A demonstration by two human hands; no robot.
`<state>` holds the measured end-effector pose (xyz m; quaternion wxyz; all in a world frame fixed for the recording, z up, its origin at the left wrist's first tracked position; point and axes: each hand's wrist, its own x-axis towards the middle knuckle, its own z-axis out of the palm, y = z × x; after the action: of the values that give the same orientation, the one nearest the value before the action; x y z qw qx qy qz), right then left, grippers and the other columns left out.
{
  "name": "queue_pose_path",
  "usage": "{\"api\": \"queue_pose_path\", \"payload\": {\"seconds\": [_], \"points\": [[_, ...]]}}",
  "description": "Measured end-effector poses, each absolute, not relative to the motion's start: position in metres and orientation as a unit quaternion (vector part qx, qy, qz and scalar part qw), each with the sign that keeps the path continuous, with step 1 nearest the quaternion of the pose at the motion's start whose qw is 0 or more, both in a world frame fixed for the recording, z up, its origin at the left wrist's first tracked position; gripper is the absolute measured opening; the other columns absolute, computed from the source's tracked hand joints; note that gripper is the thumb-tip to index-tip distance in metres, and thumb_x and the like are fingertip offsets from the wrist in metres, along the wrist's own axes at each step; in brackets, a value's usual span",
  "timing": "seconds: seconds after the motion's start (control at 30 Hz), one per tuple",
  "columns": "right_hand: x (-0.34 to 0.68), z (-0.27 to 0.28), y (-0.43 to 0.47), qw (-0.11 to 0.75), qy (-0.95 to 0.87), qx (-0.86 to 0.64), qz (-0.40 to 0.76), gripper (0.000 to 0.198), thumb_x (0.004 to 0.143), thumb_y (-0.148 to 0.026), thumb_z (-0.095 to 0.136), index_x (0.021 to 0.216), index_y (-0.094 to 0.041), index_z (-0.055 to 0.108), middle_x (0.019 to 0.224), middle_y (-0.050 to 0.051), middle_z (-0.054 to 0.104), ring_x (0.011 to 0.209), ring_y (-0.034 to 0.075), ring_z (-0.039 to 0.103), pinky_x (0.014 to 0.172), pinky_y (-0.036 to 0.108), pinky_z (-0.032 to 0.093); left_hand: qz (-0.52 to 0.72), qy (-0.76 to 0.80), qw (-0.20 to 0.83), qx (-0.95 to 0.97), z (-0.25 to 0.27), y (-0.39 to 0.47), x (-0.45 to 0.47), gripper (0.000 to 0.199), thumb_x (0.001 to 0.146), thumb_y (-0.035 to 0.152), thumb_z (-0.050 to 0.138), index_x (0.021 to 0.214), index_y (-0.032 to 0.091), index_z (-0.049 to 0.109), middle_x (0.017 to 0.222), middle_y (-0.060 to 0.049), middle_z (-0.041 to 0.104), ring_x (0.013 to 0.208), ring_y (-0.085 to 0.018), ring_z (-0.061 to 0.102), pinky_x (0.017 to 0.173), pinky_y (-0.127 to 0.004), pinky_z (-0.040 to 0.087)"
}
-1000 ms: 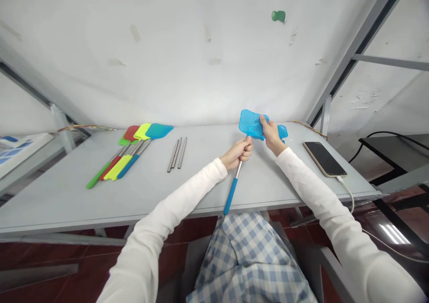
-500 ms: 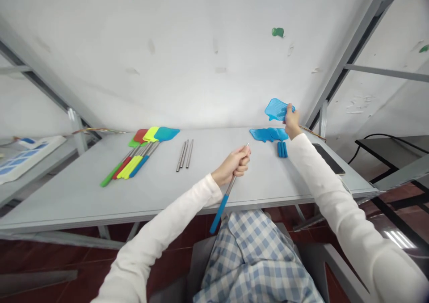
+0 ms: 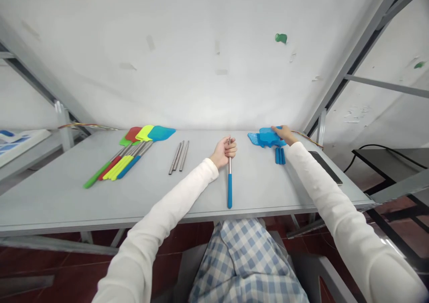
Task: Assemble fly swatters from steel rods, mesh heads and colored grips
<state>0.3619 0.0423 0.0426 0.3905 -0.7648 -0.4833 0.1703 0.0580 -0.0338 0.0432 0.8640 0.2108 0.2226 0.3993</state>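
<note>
Apparently to leave the blue handle (image 3: 229,191) free, the left hand (image 3: 224,152) clasps a metal rod (image 3: 229,165) near its top over a gray table (image 3: 256,189); the right hand (image 3: 285,134) touches overlapping blue flyswatter heads (image 3: 267,136), though whether it pinches one cannot be told.

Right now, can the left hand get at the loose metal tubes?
Probably, once freed: the left hand holds a blue-handled rod, but nothing visible blocks its way to the metal tubes.

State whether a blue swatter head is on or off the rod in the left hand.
Off: the rod ends bare at the left hand, and the blue swatter heads are by the right hand.
</note>
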Motion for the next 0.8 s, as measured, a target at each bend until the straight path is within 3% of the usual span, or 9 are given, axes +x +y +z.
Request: {"api": "queue_pose_path", "payload": {"seconds": [0.1,0.2,0.3,0.43,0.53,0.6,0.67,0.8], "points": [[0.357,0.038,0.052,0.359,-0.534,-0.750,0.153,0.030,0.081,-0.039,0.068,0.093,-0.013,0.063,0.098,0.014,0.068,0.087,0.021,0.062,0.075,0.031,0.051,0.421,0.260,0.848,0.191,0.024,-0.028,0.057,0.032,0.098,0.024,0.033,0.071,0.014,0.047,0.051,0.010,0.019,0.033,-0.002,0.017,0.031,-0.012,0.009],[0.353,0.031,0.057,0.336,-0.571,-0.735,0.143,0.026,0.082,-0.038,0.066,0.095,-0.015,0.064,0.107,0.013,0.068,0.102,0.023,0.060,0.094,0.036,0.046,0.437,0.268,0.837,0.194,0.015,-0.029,0.056,0.026,0.097,0.026,0.038,0.077,0.014,0.050,0.053,0.010,0.023,0.034,-0.001,0.019,0.031,-0.012,0.011],[0.345,0.026,0.055,0.309,-0.586,-0.742,0.107,0.032,0.084,-0.040,0.064,0.102,-0.014,0.062,0.114,0.018,0.064,0.112,0.029,0.055,0.101,0.045,0.039,0.437,0.265,0.829,0.229,0.013,-0.032,0.058,0.023,0.095,0.029,0.041,0.086,0.012,0.055,0.056,0.008,0.030,0.036,-0.002,0.023,0.032,-0.013,0.014],[0.322,0.030,0.043,0.318,-0.548,-0.774,0.007,0.040,0.086,-0.032,0.058,0.118,-0.007,0.055,0.136,0.028,0.044,0.129,0.036,0.039,0.102,0.048,0.033,0.438,0.265,0.820,0.257,0.013,-0.033,0.061,0.025,0.094,0.026,0.039,0.100,0.010,0.058,0.064,0.004,0.040,0.041,-0.004,0.030,0.034,-0.014,0.018],[0.295,0.041,0.032,0.340,-0.577,-0.735,0.109,0.029,0.091,-0.029,0.049,0.109,-0.009,0.061,0.124,0.024,0.056,0.123,0.031,0.045,0.100,0.043,0.035,0.454,0.266,0.810,0.260,0.013,-0.035,0.064,0.030,0.096,0.029,0.036,0.111,0.013,0.056,0.070,0.001,0.046,0.047,-0.005,0.038,0.038,-0.014,0.025],[0.272,0.047,0.025,0.334,-0.616,-0.693,0.168,0.027,0.093,-0.034,0.047,0.096,-0.016,0.066,0.103,0.013,0.067,0.106,0.024,0.057,0.092,0.035,0.041,0.460,0.275,0.804,0.256,0.013,-0.037,0.065,0.035,0.098,0.037,0.032,0.117,0.018,0.055,0.073,0.001,0.047,0.050,-0.007,0.041,0.041,-0.016,0.031],[0.248,0.050,0.016,0.345,-0.664,-0.629,0.210,0.029,0.094,-0.037,0.046,0.085,-0.019,0.068,0.089,0.006,0.070,0.091,0.018,0.062,0.084,0.028,0.043,0.462,0.281,0.802,0.256,0.014,-0.038,0.067,0.039,0.099,0.044,0.029,0.118,0.023,0.054,0.073,0.001,0.047,0.051,-0.009,0.043,0.045,-0.018,0.035],[0.209,0.048,-0.003,0.324,-0.713,-0.565,0.260,0.024,0.083,-0.037,0.064,0.069,-0.018,0.065,0.073,0.003,0.069,0.073,0.016,0.060,0.072,0.026,0.041,0.461,0.261,0.802,0.277,0.013,-0.037,0.067,0.040,0.099,0.047,0.028,0.111,0.022,0.057,0.073,0.001,0.045,0.052,-0.009,0.044,0.048,-0.019,0.037]]}}
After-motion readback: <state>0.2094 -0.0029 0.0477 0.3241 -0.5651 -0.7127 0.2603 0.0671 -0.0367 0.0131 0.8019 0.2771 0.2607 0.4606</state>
